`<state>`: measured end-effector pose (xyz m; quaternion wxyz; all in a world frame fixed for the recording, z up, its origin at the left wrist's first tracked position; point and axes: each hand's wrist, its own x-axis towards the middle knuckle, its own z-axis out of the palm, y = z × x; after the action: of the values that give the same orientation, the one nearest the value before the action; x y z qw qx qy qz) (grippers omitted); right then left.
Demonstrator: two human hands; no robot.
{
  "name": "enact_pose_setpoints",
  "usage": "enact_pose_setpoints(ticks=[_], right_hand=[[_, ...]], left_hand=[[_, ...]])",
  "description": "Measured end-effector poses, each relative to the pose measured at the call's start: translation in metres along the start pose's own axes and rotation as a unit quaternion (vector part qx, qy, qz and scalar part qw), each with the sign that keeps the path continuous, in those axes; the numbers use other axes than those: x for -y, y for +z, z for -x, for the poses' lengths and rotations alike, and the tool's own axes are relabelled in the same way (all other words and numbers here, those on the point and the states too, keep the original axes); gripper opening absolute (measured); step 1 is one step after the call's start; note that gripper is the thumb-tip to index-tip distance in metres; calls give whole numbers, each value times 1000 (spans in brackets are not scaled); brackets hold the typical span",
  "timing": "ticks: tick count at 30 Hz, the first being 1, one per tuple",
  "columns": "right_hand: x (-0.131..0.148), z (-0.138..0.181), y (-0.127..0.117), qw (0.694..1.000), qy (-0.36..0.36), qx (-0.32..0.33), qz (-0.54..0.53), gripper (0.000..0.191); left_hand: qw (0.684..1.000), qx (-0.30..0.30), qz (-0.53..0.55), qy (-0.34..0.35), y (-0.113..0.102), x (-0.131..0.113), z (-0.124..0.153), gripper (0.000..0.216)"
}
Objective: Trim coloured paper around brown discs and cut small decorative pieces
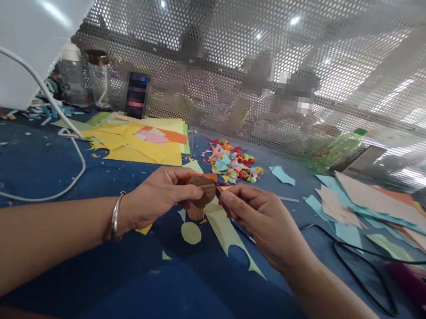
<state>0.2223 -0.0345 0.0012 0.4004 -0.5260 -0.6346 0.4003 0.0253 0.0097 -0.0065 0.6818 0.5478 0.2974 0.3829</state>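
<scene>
My left hand (162, 194) pinches a brown rounded piece (203, 189) with lined surface between thumb and fingers. Close to its right edge, my right hand (258, 218) is closed in a pinch; a thin dark tip shows at the fingertips, too small to name. Some orange paper (212, 177) peeks out behind the brown piece. Just below lies a second brown piece (195, 212), partly covered. A pale green oval cutout (190, 233) rests on the blue table nearer me. Under the right hand runs a pale green paper offcut (222, 226) with curved cuts, beside a thin blue stick (244, 232).
Yellow paper sheets (145, 151) lie at the back left, colourful paper scraps (232, 162) at the back middle. Stacked coloured paper (395, 210) and a black cable (358, 290) are right; a white cable (76, 175) crosses left. Behind stand a phone (137, 94), bottles and a perforated panel (236, 12).
</scene>
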Motion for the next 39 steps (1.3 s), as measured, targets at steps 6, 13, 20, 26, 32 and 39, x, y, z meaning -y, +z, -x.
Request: enact_pose_setpoints(ticks=[6, 13, 20, 26, 32, 39], right_hand=[[-2, -1, 0, 1000, -13, 10, -9, 39], [0, 0, 0, 1000, -13, 4, -10, 38], [0, 0, 0, 1000, -9, 4, -3, 39], [-1, 0, -2, 1000, -23, 5, 13, 39], [-2, 0, -2, 999, -24, 7, 27, 39], [0, -1, -1, 999, -37, 3, 37, 40]], left_hand=[[999, 1, -45, 27, -1, 1, 0, 18], [996, 3, -78, 40, -4, 3, 0, 21], [998, 0, -48, 27, -1, 0, 1, 22], [1000, 16, -12, 19, -2, 1, 0, 24], [1000, 14, -5, 18, -2, 0, 0, 24], [1000, 22, -11, 15, -2, 0, 0, 23]])
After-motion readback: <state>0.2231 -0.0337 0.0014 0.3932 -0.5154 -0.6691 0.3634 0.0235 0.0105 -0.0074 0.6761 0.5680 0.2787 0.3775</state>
